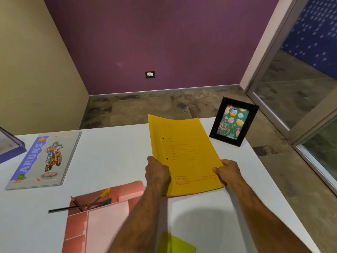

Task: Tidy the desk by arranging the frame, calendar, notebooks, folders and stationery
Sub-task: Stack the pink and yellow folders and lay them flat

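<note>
Yellow folders (184, 154) sit right of centre on the table (113, 156), long axis toward twelve o'clock. Left hand (157, 173) and right hand (228, 171) clench the near corners, with the frame (234, 121) at one o'clock, nearer the right hand.

The yellow folder (184, 154) covers the table (113, 157) beneath it, and only a thin pink sliver shows under its near edge — what that belongs to cannot be told. Its small printed lines are too faint to read. Left of the folder, a purple box (9, 148) is cut off by the picture's edge. Nearer than the folder, the pink organiser (94, 221) and a yellow-green sheet (173, 243) run off the bottom edge — the left forearm hides part of each.
</note>
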The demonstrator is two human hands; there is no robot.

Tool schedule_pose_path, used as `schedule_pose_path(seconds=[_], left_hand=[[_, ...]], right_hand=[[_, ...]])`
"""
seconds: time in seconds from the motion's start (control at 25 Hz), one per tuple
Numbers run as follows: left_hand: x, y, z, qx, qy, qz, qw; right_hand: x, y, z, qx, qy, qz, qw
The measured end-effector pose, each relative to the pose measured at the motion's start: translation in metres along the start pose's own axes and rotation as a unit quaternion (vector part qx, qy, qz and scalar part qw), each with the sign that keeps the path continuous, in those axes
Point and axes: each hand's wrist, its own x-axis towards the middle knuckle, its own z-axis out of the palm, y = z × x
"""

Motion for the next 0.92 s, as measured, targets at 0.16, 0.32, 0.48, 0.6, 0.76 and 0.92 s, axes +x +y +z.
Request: schedule_pose_path(seconds=[0.16, 0.32, 0.48, 0.6, 0.76, 0.92], left_hand=[[0.009, -0.011, 0.012, 0.016, -0.007, -0.025, 1.0], [0.011, -0.014, 0.024, 0.087, -0.018, -0.01, 0.996], [-0.003, -0.017, 0.027, 0.291, -0.027, 0.081, 0.953], [-0.011, -0.024, 0.023, 0.373, -0.033, 0.196, 0.906], [-0.024, -0.023, 0.004, 0.386, -0.01, 0.33, 0.861], [-0.042, -0.027, -0.024, 0.373, 0.059, 0.397, 0.836]], right_hand=[[-0.002, -0.004, 0.005, -0.101, 0.047, -0.026, 0.993], [-0.013, -0.003, 0.012, -0.205, 0.09, -0.024, 0.974], [-0.029, 0.0, 0.018, -0.358, 0.142, -0.045, 0.922], [-0.038, 0.001, 0.02, -0.397, 0.153, -0.122, 0.897], [-0.058, -0.006, 0.022, -0.383, 0.19, -0.225, 0.875], [-0.092, -0.03, 0.03, -0.368, 0.204, -0.298, 0.857]])
